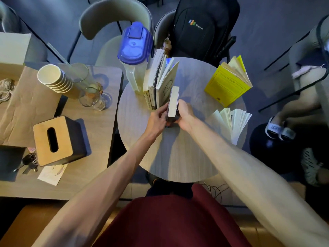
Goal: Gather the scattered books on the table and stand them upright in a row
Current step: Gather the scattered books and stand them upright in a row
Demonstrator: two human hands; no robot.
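**6 books counted, 1 of them in my hands**

Nearest me, the round table [178, 161] has a wide bare stretch along its lower rim, between my two forearms. Most of the free room is here.

Mid-frame, both hands meet on 1 small book [174, 101]. L hand [157, 116] has fingers against its left face. R hand [185, 113] is wrapped round its right side and lower end. The book stands upright on the tabletop, page edge up, just right of the row of books [156, 86]; can't tell if they touch. Row = 3 upright, spines toward me, the rightmost w/ its cover splayed open.

Right of frame are 2 loose books. A fanned book [235, 122] sits right at the table's right rim. Above it, a yellow book [226, 84] lies at the upper-right rim, pages lifted at its far end. There is bare wood between these 2 and my hands.

Behind the row, 1 pitcher [133, 49] w/ blue lid stands at the upper-left rim, just beside the row's left side.

Left of frame, a side table [92, 139] sits just beside the round one. It carries 1 tissue box [53, 139], 1 stack of paper cups [53, 77] and a few glasses [89, 97], count unclear. Top centre, 1 backpack [204, 27] sits on a chair.
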